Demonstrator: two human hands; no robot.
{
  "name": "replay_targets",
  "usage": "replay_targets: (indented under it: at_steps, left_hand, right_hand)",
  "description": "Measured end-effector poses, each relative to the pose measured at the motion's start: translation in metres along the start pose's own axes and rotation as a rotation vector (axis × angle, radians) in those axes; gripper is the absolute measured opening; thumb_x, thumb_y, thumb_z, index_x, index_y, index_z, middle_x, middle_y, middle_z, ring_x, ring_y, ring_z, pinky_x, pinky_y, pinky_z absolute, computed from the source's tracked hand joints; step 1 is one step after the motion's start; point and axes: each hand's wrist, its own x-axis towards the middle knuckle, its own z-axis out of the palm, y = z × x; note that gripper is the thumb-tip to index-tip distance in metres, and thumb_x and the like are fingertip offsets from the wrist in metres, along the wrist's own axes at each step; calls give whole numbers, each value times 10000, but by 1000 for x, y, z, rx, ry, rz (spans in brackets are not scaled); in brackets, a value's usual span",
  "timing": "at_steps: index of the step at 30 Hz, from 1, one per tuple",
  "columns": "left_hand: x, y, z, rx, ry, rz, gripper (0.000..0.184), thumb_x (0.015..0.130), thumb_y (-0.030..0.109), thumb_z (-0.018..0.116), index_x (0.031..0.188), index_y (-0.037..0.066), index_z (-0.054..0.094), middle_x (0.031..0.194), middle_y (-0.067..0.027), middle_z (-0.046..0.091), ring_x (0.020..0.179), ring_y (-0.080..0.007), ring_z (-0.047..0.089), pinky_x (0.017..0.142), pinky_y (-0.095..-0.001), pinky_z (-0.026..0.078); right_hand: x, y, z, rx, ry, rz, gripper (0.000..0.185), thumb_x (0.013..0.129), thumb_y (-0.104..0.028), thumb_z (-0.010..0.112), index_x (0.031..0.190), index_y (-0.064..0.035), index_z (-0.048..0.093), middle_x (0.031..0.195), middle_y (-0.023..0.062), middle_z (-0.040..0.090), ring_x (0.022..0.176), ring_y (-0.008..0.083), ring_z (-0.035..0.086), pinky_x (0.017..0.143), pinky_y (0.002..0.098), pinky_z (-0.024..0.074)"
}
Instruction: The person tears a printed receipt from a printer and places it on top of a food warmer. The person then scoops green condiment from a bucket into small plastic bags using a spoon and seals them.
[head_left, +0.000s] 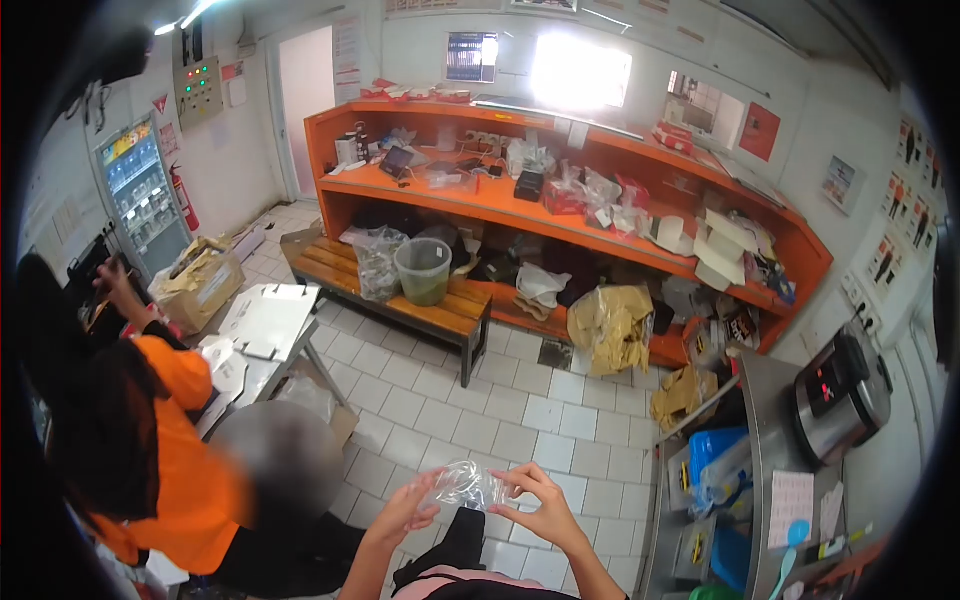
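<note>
Between my two hands, low in the middle of the head view, is a crinkled piece of clear plastic (464,484) that looks like a small bag. My left hand (403,508) grips its left side with bent fingers. On the opposite side, my right hand (541,503) pinches the plastic between thumb and fingers. Glare on the film makes its edges hard to follow, and I cannot make out anything inside. Below it are my dark clothing and the tiled floor.
A co-worker in an orange top (185,440) is close on my left, by a metal table (275,345). A wooden bench (350,278) carries a clear bucket (423,285). Orange shelving (480,208) lines the back. At right, a metal counter (775,435) holds a cooker (845,395) and blue spoon (795,540).
</note>
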Motion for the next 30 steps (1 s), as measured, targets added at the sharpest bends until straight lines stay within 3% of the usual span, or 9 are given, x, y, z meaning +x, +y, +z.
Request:
replay_targets:
  at_steps: [2, 6, 10, 12, 17, 21, 24, 27, 30]
  left_hand:
    - [53, 8, -9, -13, -219, -158, 270, 919, 216, 559, 1090, 8, 543, 868, -27, 600, 467, -11, 319, 370, -188, 231]
    - [150, 44, 11, 69, -131, -63, 257, 898, 208, 592, 1037, -8, 584, 782, -24, 625, 465, -10, 326, 373, -185, 225]
    - [245, 95, 49, 511, -75, 115, 224, 868, 227, 630, 924, 11, 636, 759, -31, 657, 522, -38, 453, 465, -183, 333]
    - [294, 101, 52, 736, -5, 464, 219, 865, 235, 634, 893, 18, 646, 778, -23, 668, 618, -58, 528, 562, -205, 405]
    - [374, 136, 51, 680, -23, 237, 244, 868, 243, 630, 904, 2, 647, 763, -47, 663, 705, -97, 580, 661, -241, 453]
    - [448, 148, 38, 612, 73, 87, 289, 857, 269, 643, 914, -14, 636, 771, -64, 662, 716, -121, 591, 694, -243, 461]
    - [504, 168, 50, 609, 135, 306, 278, 844, 279, 659, 886, 4, 645, 734, -52, 659, 687, -129, 590, 656, -245, 458]
    - [557, 206, 53, 971, 75, 225, 232, 859, 254, 638, 906, 27, 651, 735, -70, 661, 683, -141, 606, 640, -264, 463]
    - [605, 245, 53, 970, 39, 134, 181, 867, 198, 610, 940, 38, 651, 749, -106, 660, 719, -198, 637, 647, -293, 474]
  right_hand:
    - [39, 36, -8, 12, 20, 45, 370, 719, -80, 755, 1074, -58, 656, 855, 47, 569, 663, 124, 543, 635, 239, 468]
    - [122, 76, -33, -16, 80, 110, 381, 696, -83, 768, 1055, -27, 653, 781, 55, 597, 670, 126, 527, 636, 240, 456]
    - [200, 104, -69, -153, 132, 133, 399, 689, -82, 772, 1065, -31, 649, 813, 55, 595, 674, 123, 529, 646, 240, 460]
    - [233, 121, -85, -120, 156, 141, 414, 688, -74, 771, 1081, -44, 646, 867, 50, 595, 686, 120, 528, 652, 244, 464]
    - [307, 174, -97, 100, -103, 214, 489, 708, -128, 763, 1174, -109, 613, 973, 54, 578, 839, 153, 564, 727, 264, 480]
    - [381, 217, -101, 74, -213, 274, 467, 747, -178, 737, 1193, -144, 603, 999, 50, 563, 836, 165, 563, 753, 275, 472]
    - [443, 264, -114, 128, -241, 274, 478, 742, -181, 741, 1196, -140, 599, 989, 51, 558, 831, 161, 561, 760, 270, 466]
    - [520, 293, -139, 114, -300, 315, 463, 741, -159, 738, 1184, -135, 607, 973, 50, 568, 828, 158, 567, 756, 283, 474]
    - [591, 315, -155, 65, -392, 300, 458, 745, -158, 734, 1184, -137, 606, 962, 52, 577, 828, 173, 573, 756, 299, 483]
